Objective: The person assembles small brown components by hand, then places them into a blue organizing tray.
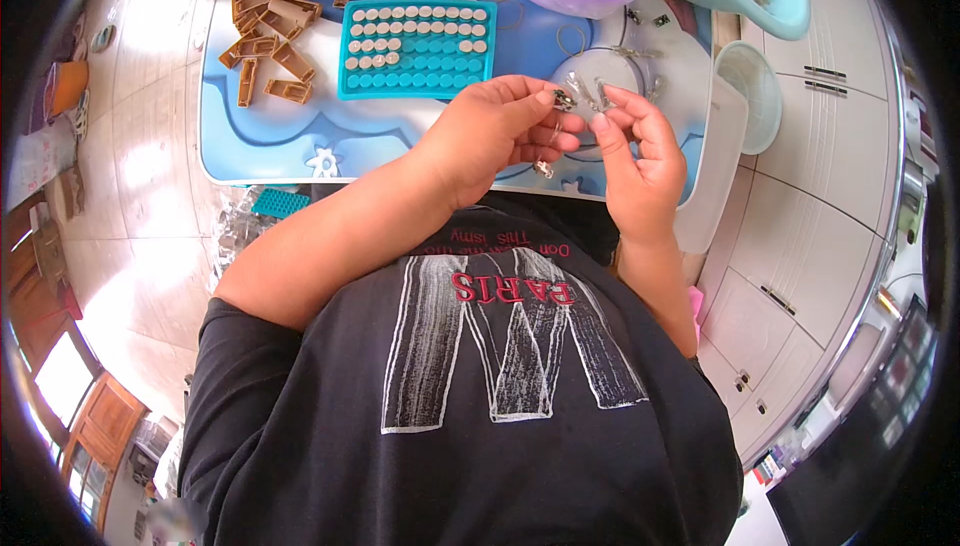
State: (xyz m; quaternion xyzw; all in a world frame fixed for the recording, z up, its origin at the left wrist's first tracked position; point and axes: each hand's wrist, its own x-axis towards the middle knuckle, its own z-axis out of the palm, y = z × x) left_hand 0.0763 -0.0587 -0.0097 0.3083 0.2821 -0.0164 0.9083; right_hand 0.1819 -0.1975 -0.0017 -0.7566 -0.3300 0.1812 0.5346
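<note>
The left hand (482, 131) pinches a small dark metallic part (564, 100) between the tips of thumb and forefinger; another shiny piece (543, 169) shows by its lower fingers. The right hand (647, 158) has its thumb and fingers closed on a clear piece (601, 96), which juts toward the metallic part, near it, above the tabletop (385, 130). A teal tray (344, 64) lies beyond the left forearm.

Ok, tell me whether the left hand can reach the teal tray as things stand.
Probably yes: the teal tray lies close to the left hand with nothing visible between, though that hand holds a small metal part.
</note>
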